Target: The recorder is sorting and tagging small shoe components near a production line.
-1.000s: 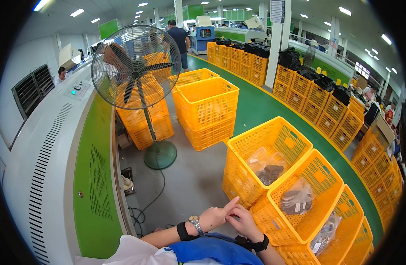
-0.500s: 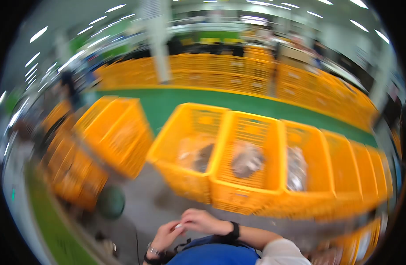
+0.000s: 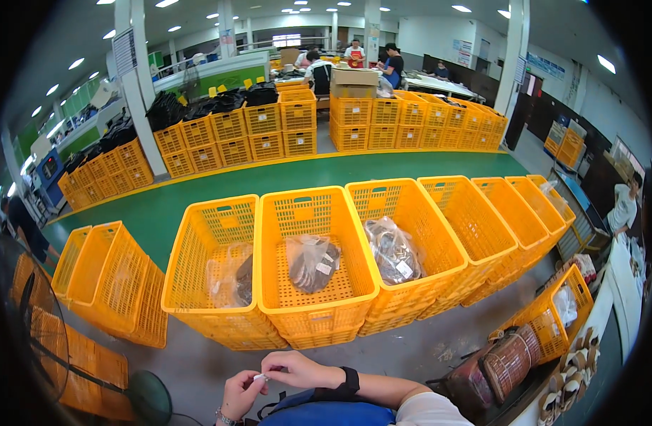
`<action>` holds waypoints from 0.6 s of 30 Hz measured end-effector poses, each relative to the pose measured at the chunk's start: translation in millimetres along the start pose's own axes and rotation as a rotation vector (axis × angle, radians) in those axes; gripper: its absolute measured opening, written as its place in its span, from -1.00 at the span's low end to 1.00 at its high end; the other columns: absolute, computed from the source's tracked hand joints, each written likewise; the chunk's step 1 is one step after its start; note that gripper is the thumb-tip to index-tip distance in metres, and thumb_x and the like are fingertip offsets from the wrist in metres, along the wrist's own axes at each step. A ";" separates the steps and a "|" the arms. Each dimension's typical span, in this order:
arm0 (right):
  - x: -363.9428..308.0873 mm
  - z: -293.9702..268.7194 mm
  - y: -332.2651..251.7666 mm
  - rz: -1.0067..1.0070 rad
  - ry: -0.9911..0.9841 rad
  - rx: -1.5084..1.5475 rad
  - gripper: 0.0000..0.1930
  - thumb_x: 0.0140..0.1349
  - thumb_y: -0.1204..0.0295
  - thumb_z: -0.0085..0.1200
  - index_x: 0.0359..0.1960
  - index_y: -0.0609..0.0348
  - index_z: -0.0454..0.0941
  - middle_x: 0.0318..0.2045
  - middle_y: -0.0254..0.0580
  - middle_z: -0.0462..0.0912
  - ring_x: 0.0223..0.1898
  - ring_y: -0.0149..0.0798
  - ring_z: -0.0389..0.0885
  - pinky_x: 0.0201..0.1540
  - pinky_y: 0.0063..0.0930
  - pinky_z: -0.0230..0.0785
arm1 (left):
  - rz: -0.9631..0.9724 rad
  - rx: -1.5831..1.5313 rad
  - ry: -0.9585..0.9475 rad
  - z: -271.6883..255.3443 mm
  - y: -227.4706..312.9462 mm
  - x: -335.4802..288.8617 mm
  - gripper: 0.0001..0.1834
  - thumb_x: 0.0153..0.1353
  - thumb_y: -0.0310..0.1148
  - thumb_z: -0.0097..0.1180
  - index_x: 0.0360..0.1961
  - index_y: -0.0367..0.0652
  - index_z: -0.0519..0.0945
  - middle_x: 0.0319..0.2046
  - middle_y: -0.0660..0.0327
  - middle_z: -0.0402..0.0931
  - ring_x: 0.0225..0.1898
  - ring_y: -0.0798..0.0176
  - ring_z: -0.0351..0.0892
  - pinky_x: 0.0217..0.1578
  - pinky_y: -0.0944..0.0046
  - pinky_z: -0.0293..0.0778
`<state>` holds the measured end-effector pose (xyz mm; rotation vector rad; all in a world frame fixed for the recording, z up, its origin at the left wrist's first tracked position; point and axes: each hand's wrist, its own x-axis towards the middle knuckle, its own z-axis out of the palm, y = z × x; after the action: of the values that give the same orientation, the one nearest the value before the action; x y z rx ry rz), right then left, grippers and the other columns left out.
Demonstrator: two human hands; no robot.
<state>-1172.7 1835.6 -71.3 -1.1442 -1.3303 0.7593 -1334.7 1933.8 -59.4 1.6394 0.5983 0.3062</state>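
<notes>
Both hands meet in front of my body, low in the picture. My left hand (image 3: 239, 395) pinches a small white piece (image 3: 260, 377), too small to make out its kind. The fingertips of my right hand (image 3: 297, 369) close on the same piece from the other side. Beyond my hands stands a row of yellow plastic crates (image 3: 312, 312). One holds a clear bag of dark items (image 3: 313, 264), and the crate to its right holds a bag of shiny items (image 3: 393, 252). Another clear bag (image 3: 231, 277) lies in the leftmost crate of the row.
More yellow crates (image 3: 117, 284) stand at left, near a floor fan (image 3: 39, 319) with a round base. A green walkway (image 3: 326, 167) runs behind the row. At right are a tipped crate (image 3: 546, 323), a wicker basket (image 3: 510, 362) and shoes (image 3: 571, 380). Several people are farther off.
My view has turned to the right and become sharp, so the crates sit farther left and more of the right side shows. Both hands keep their fingers together on the small white piece.
</notes>
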 end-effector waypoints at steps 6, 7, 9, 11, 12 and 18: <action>19.7 15.4 7.8 0.093 -0.082 0.053 -0.90 0.16 0.51 -0.01 -0.31 0.22 0.51 -0.44 -0.23 0.57 -0.41 -0.45 0.51 -0.36 -0.59 0.35 | -0.018 -0.008 0.155 -14.0 -10.4 -19.9 -0.80 0.15 -0.36 0.06 -0.31 -0.31 0.53 -0.55 0.27 0.54 -0.51 0.48 0.50 -0.46 0.48 0.43; 20.7 16.2 14.7 0.072 -0.076 0.059 -0.88 0.16 0.51 0.00 -0.28 0.23 0.52 -0.42 -0.22 0.58 -0.38 -0.46 0.52 -0.32 -0.61 0.37 | -0.045 -0.034 0.152 -15.1 -3.1 -21.4 -0.80 0.17 -0.37 0.03 -0.30 -0.31 0.52 -0.53 0.27 0.52 -0.49 0.47 0.49 -0.43 0.47 0.42; 22.1 6.8 2.2 0.207 -0.064 0.064 -0.89 0.18 0.54 -0.01 -0.29 0.28 0.52 -0.35 -0.25 0.60 -0.33 -0.45 0.53 -0.25 -0.59 0.39 | -0.061 -0.079 0.126 -9.2 -0.2 -15.3 -0.80 0.19 -0.38 0.02 -0.27 -0.31 0.51 -0.50 0.27 0.51 -0.46 0.47 0.47 -0.40 0.46 0.42; 26.5 18.3 15.8 0.220 -0.130 0.214 -0.90 0.18 0.59 -0.03 -0.28 0.34 0.48 -0.32 -0.18 0.59 -0.28 -0.42 0.55 -0.19 -0.59 0.40 | -0.065 -0.120 0.139 -13.1 -7.3 -24.9 -0.80 0.18 -0.38 0.03 -0.24 -0.30 0.50 -0.47 0.27 0.51 -0.45 0.47 0.48 -0.38 0.47 0.43; 30.7 23.9 14.9 0.230 -0.164 0.275 -0.90 0.18 0.60 -0.04 -0.28 0.36 0.46 -0.31 -0.15 0.58 -0.26 -0.41 0.55 -0.17 -0.60 0.40 | -0.072 -0.139 0.218 -12.9 -7.0 -36.6 -0.80 0.18 -0.38 0.03 -0.24 -0.30 0.50 -0.47 0.27 0.51 -0.45 0.47 0.48 -0.38 0.47 0.43; 56.7 57.0 5.0 0.248 -0.455 0.410 -0.89 0.17 0.61 -0.04 -0.27 0.35 0.46 -0.33 -0.13 0.58 -0.29 -0.40 0.58 -0.20 -0.60 0.43 | -0.114 -0.354 0.645 -2.8 -13.9 -85.2 -0.84 0.18 -0.43 -0.01 -0.26 -0.30 0.49 -0.46 0.25 0.52 -0.46 0.45 0.50 -0.38 0.46 0.44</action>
<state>-1219.1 1901.0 -63.8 -0.8378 -1.3228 1.4674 -1409.5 1890.6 -60.6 1.1445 1.0495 0.8223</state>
